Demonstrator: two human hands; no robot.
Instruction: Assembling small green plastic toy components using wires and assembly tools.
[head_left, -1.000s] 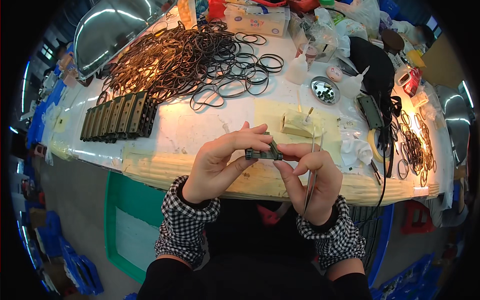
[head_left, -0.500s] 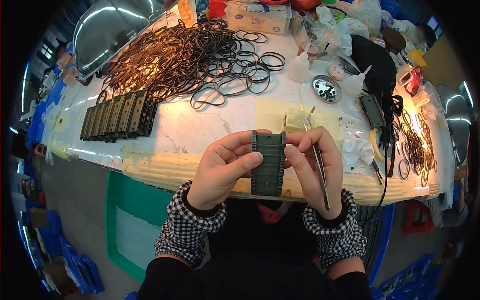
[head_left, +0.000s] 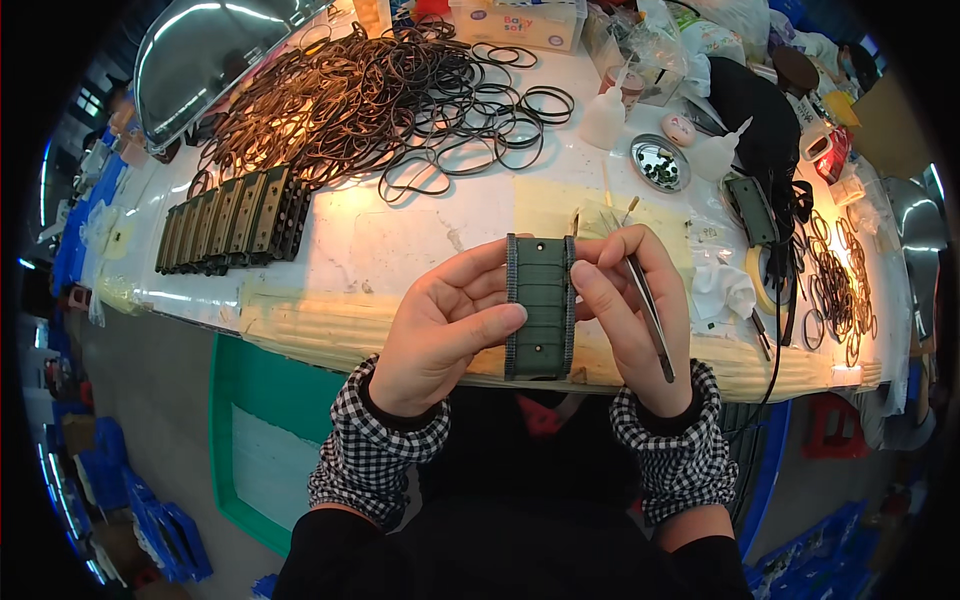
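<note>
Upright between my hands is a dark green rectangular plastic part with a black toothed band along each long side and a small hole near each end. My left hand grips it at its left edge, thumb on the front and fingers behind. My right hand pinches its upper right edge. That same hand also keeps a pair of metal tweezers slanted across the palm. What the fingers behind the part do is hidden.
Loose dark rubber bands heap at the back. Similar green parts stand in a row at left. To the right are a round metal dish of small dark pieces, white squeeze bottles and a black cable. A green tray sits below the table edge.
The green part has risen slightly and its front face has turned more toward me. Both hands keep their hold, and the tweezers have shifted a little down and right.
</note>
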